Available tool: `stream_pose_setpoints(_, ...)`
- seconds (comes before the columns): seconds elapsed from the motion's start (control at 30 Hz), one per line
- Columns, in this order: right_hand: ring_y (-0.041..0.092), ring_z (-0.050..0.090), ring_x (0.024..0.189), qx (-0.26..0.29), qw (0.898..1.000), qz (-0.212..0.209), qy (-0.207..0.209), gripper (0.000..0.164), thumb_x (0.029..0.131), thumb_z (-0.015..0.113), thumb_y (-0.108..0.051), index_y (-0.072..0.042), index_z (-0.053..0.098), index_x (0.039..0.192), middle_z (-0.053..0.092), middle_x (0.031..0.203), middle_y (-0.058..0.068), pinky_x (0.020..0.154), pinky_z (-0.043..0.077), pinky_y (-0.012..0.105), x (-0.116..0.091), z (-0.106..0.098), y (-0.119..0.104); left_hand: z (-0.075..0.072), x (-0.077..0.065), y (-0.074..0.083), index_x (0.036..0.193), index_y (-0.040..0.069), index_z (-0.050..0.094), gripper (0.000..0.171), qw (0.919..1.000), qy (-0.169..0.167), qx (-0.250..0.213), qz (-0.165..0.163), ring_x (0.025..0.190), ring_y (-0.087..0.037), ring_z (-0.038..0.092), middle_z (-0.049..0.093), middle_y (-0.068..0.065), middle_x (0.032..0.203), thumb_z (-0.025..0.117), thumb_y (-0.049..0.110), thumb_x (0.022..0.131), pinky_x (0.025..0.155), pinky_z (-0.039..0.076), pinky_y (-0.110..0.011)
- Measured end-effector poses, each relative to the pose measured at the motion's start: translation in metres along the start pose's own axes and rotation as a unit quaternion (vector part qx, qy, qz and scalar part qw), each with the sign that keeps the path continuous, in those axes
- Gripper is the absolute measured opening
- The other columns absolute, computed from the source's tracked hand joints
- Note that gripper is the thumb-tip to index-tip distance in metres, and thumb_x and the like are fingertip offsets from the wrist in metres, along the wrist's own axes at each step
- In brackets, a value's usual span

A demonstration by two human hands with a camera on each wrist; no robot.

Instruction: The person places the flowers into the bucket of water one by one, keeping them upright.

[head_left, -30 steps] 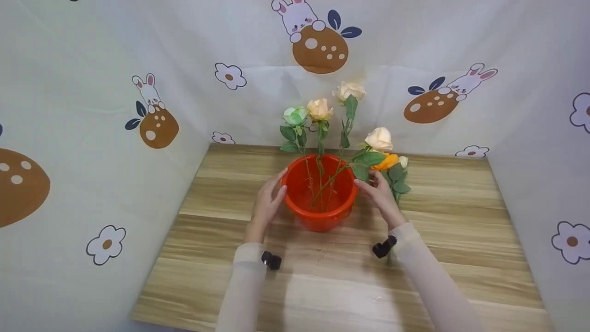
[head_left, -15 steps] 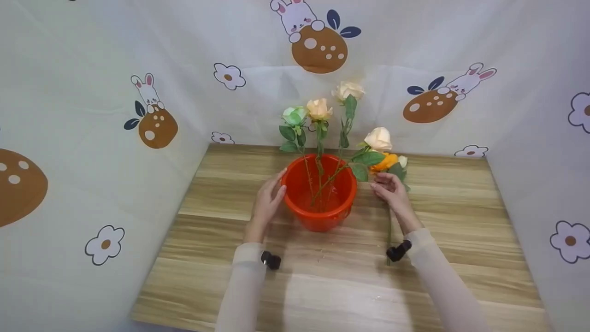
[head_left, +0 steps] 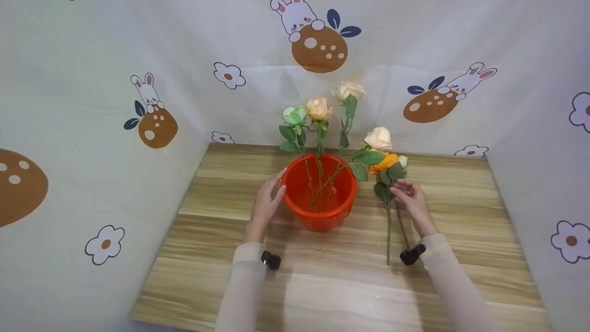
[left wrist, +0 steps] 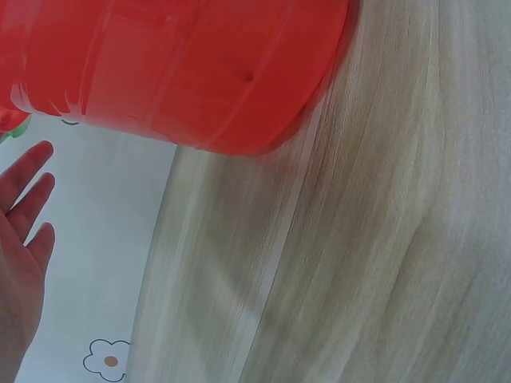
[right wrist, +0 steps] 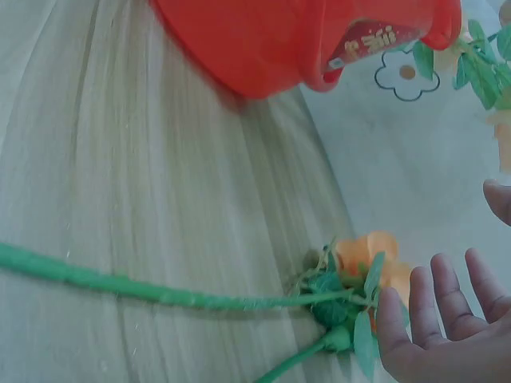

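A red bucket (head_left: 320, 223) stands on the table, holding several artificial roses. Three stand fairly upright: a pale green rose (head_left: 294, 116), a peach rose (head_left: 319, 109) and a cream rose (head_left: 349, 91). A pale peach rose (head_left: 379, 138) leans out over the right rim. My left hand (head_left: 266, 203) rests at the bucket's left side with its fingers extended. To the right, an orange flower (head_left: 386, 162) and a small cream bloom (head_left: 403, 161) lie with stems toward me. Over their stems hovers my right hand (head_left: 412, 205); its fingers (right wrist: 423, 307) look loose and hold nothing in the right wrist view.
The wood-grain table (head_left: 216, 221) reaches to a patterned cloth backdrop (head_left: 258, 106) at the back and sides. A black wrist camera (head_left: 271, 260) sits on the left sleeve, and another black wrist camera (head_left: 411, 254) hangs beside the right cuff over a stem end.
My right hand has left the bucket's right rim and moved right and toward me, over the lying flowers' stems. The left hand and the bucket have stayed put.
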State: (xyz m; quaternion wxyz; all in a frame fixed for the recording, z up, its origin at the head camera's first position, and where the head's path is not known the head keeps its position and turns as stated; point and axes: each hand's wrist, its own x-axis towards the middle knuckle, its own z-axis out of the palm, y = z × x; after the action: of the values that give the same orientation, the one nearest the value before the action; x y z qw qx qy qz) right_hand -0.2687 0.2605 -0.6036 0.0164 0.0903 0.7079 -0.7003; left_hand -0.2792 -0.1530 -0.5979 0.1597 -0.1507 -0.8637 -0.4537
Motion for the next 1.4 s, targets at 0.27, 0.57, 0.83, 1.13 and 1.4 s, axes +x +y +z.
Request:
stream_pose_setpoints(0.27,-0.005,0.06,0.094,-0.001,1.0,0.018,0.004,0.053,0.098,0.063,-0.019,0.003,0.039,0.139,0.058,0.111,-0.01,0.085,0.055,0.017,0.001,-0.012,0.013,0.0,0.0,0.0,0.146,0.022,0.052,0.046,1.0,-0.002,-0.005,-0.006,0.139,-0.029,0.049,0.055,-0.009,0.148,0.057,0.022,0.1,0.119,0.035,-0.051)
stream_pose_setpoints(0.57,-0.004,0.063,0.094,-0.003,0.999,0.036,-0.007,0.057,0.098,0.063,-0.021,0.005,0.037,0.141,0.061,0.116,-0.004,0.087,0.056,0.019,-0.006,-0.014,0.018,0.0,-0.001,0.001,0.146,0.023,0.052,0.046,0.9998,-0.005,-0.001,-0.018,0.14,-0.027,0.048,0.054,-0.004,0.149,0.056,0.024,0.101,0.12,0.035,-0.049)
stream_pose_setpoints(0.83,0.001,0.067,0.094,0.018,0.998,0.046,-0.031,0.055,0.099,0.061,-0.017,0.008,0.034,0.14,0.062,0.101,-0.013,0.086,0.058,0.019,-0.005,-0.017,0.032,0.001,-0.001,0.001,0.146,0.023,0.052,0.046,0.9999,0.0,-0.005,-0.013,0.139,-0.028,0.049,0.055,-0.004,0.149,0.057,0.023,0.1,0.119,0.035,-0.05)
stream_pose_setpoints(1.13,-0.001,0.066,0.087,-0.011,0.998,0.064,-0.026,0.048,0.099,0.057,-0.007,0.011,0.035,0.138,0.063,0.097,-0.007,0.083,0.058,0.019,-0.009,-0.008,0.034,0.0,-0.001,0.001,0.147,0.024,0.051,0.047,0.9998,-0.002,-0.012,-0.016,0.139,-0.029,0.049,0.054,-0.006,0.149,0.055,0.024,0.101,0.119,0.034,-0.052)
stream_pose_setpoints(1.4,0.003,0.063,0.072,-0.186,0.982,0.037,0.001,0.042,0.091,0.063,-0.004,0.012,0.05,0.128,0.071,0.1,0.018,0.064,0.054,0.014,-0.011,0.002,0.037,0.001,-0.001,0.001,0.148,0.024,0.05,0.047,0.9997,-0.009,-0.012,-0.017,0.14,-0.028,0.048,0.053,-0.007,0.15,0.054,0.03,0.101,0.12,0.034,-0.051)
